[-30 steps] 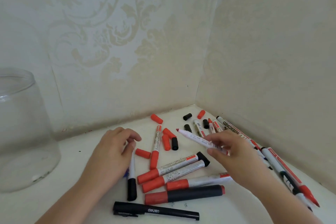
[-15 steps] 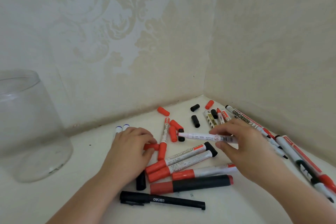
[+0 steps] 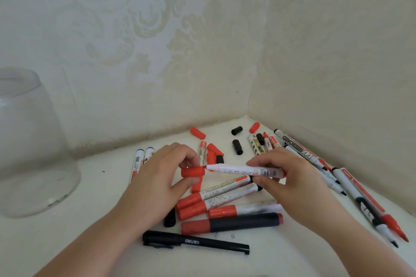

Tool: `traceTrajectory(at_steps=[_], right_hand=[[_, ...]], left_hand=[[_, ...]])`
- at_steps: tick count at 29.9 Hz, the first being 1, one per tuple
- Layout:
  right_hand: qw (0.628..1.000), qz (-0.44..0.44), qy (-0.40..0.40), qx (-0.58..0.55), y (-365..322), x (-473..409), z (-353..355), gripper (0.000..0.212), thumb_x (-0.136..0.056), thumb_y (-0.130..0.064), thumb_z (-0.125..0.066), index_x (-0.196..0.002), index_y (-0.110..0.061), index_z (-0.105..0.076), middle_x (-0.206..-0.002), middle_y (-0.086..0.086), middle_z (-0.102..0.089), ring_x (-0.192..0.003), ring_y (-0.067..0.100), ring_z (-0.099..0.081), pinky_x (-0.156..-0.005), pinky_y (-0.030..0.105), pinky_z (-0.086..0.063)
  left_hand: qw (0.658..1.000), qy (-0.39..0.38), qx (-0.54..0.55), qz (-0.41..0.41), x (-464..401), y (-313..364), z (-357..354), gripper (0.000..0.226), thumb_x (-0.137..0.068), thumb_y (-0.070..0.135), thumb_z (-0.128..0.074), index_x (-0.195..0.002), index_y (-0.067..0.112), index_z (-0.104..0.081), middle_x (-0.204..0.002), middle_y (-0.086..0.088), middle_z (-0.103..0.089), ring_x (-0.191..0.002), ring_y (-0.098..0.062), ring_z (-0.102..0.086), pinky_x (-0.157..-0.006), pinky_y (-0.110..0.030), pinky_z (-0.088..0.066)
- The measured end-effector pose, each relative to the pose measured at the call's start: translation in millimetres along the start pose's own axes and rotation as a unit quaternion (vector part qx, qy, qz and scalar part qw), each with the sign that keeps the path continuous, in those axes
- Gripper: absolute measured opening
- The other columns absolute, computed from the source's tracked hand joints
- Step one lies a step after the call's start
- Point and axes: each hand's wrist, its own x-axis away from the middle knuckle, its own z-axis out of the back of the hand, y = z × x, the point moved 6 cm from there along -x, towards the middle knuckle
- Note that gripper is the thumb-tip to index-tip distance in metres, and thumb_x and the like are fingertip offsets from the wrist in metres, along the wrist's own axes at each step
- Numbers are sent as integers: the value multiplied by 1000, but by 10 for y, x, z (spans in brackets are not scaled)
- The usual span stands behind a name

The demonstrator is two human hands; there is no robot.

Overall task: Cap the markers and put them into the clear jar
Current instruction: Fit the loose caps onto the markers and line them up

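My right hand (image 3: 290, 177) pinches a white marker (image 3: 243, 170) level above the pile, its bare red tip pointing left. My left hand (image 3: 162, 175) pinches a red cap (image 3: 192, 172) between thumb and fingers, its open end right at the marker's tip. Beneath them lie several markers, some with red caps (image 3: 195, 206), some uncapped. The clear jar (image 3: 27, 141) stands empty at the far left, cut by the frame's edge.
Loose red caps (image 3: 198, 133) and black caps (image 3: 237, 147) lie toward the corner. Thin whiteboard markers (image 3: 299, 149) line the right wall. A black pen (image 3: 195, 242) and a thick black-and-red marker (image 3: 231, 224) lie nearest me. Two wallpapered walls meet behind the white surface.
My left hand picked a red cap off the surface and raised it. My right hand turned the white marker level and brought its tip to the cap.
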Motion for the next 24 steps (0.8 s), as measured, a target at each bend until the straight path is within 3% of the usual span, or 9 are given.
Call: traceTrajectory(at_steps=[4,7,11,16,20,24], right_hand=[[1000,3,-8,-12,-25,0,-17,38,-79,-10,-69,-79,-47,-61,-98,-23,-56,-86,2,-54,-70,7,-40],[1000,11,-7,-13,-33,7,-28,40,-78,-7,-70,-79,-46,-61,-99,-21,-56,-86,5,-55,-69,7,-40],[999,28,-15,-9,-85,16,-55,41,-79,-10,-70,-81,-49,-60,-91,-26,-56,-77,5,-54,-66,10,-39],[998,45,-33,-25,-162,29,-49,35,-83,-17,-65,-89,-51,-60,-84,-30,-60,-67,2,-52,-61,12,-39],[996,53,-49,-44,-149,30,-102,31,-86,-15,-63,-92,-46,-62,-82,-27,-60,-73,-2,-54,-64,7,-37],[994,42,-54,-80,-139,15,-110,23,-85,-22,-58,-91,-43,-65,-86,-16,-64,-80,8,-57,-67,11,-40]], left_hand=[[1000,11,1,-4,-3,-9,20,32,-73,11,-74,-81,33,-52,-84,17,-57,-87,-1,-53,-79,-15,-39],[1000,-1,0,-17,-7,11,11,32,-73,13,-74,-83,34,-52,-90,16,-56,-87,-2,-54,-79,-17,-40],[999,-23,-5,-44,10,91,5,19,-77,35,-66,-91,38,-53,-95,21,-54,-84,6,-49,-76,-6,-35],[998,-63,14,-24,14,115,-16,11,-90,38,-49,-94,36,-59,-73,23,-59,-67,8,-51,-61,-6,-35],[993,-112,-22,-19,51,116,-96,36,-88,50,-26,-94,29,-53,-69,13,-53,-77,-3,-49,-61,-17,-37],[994,-95,-32,-41,68,156,-68,38,-91,54,-17,-85,30,-46,-67,8,-50,-81,-10,-47,-69,-23,-37]])
